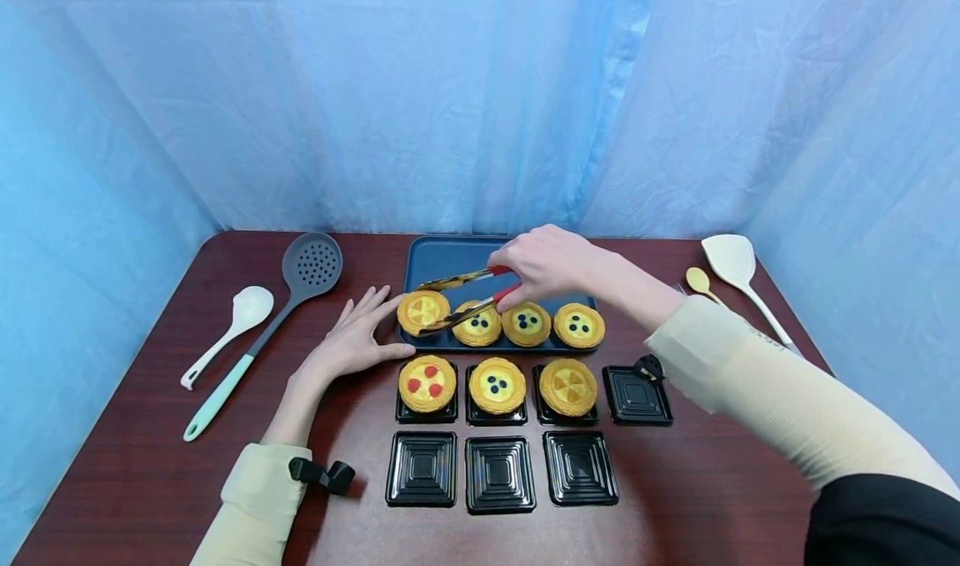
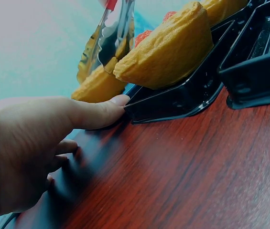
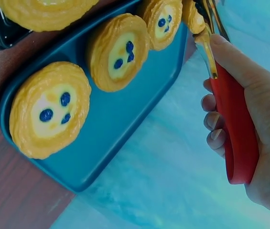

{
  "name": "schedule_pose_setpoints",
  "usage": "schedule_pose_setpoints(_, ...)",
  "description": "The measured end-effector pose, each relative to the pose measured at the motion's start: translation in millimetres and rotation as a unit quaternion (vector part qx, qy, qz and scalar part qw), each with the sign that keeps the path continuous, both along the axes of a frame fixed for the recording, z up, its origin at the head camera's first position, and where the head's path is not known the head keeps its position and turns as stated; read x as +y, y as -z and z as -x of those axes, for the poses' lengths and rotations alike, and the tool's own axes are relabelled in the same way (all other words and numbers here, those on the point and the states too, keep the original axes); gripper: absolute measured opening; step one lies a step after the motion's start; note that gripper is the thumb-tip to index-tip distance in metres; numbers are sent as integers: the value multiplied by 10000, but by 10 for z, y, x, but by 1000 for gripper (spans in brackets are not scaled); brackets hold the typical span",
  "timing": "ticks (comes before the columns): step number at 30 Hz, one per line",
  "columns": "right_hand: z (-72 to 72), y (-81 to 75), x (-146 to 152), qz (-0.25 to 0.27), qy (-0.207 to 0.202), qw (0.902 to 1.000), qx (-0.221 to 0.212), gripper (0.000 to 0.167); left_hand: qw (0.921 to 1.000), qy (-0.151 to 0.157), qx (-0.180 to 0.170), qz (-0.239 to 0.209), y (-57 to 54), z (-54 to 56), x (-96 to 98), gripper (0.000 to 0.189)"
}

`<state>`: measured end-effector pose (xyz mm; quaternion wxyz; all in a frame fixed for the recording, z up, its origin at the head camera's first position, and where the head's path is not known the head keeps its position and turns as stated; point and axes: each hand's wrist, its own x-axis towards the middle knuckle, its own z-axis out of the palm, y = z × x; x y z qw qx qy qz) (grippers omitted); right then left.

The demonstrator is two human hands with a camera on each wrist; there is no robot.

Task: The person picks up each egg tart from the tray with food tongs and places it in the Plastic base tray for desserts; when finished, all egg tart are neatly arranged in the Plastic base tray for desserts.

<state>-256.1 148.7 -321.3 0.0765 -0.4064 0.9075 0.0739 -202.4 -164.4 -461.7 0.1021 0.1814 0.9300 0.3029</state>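
Note:
My right hand (image 1: 551, 262) grips tongs with red handles (image 3: 237, 124). The spread tong arms (image 1: 452, 281) reach to either side of the leftmost tart (image 1: 422, 309), which has a pale sectioned top and sits at the left end of a blue tray (image 1: 450, 257). Whether the tips press on that tart I cannot tell. Three blueberry-topped tarts (image 1: 526, 324) stand to its right on the tray. My left hand (image 1: 348, 341) lies at the tray's left front corner, fingers extended and thumb (image 2: 101, 112) along the edge, holding nothing.
In front of the tray, three black square holders carry a strawberry tart (image 1: 427, 384), a blueberry tart (image 1: 497, 386) and a sectioned tart (image 1: 567, 387). Several bare black holders (image 1: 500, 474) stand nearby. A skimmer (image 1: 312, 264) and ladle (image 1: 251, 308) lie left; a white turner (image 1: 731, 259) and yellow spoon (image 1: 698, 280) right.

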Motion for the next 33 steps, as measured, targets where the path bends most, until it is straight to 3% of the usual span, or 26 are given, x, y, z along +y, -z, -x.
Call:
schedule_pose_setpoints(9,-100,-281,410,288,-12,9995,112,59,10000,26,-7,-42,-1,-10,12,88)
schedule_pose_setpoints(17,-488,-429,1159,575,413,9953,659,52,10000,19,-22,-58,-21,-12,27,88)
schedule_pose_setpoints(26,-1043,-372,2017,704,810,9883,1086,48,10000,60,1,-77,4,-6,50,89)
schedule_pose_setpoints(33,-1312,-253,2404,611,1347,9830,1085,52,10000,53,-23,-58,-10,-13,20,88)
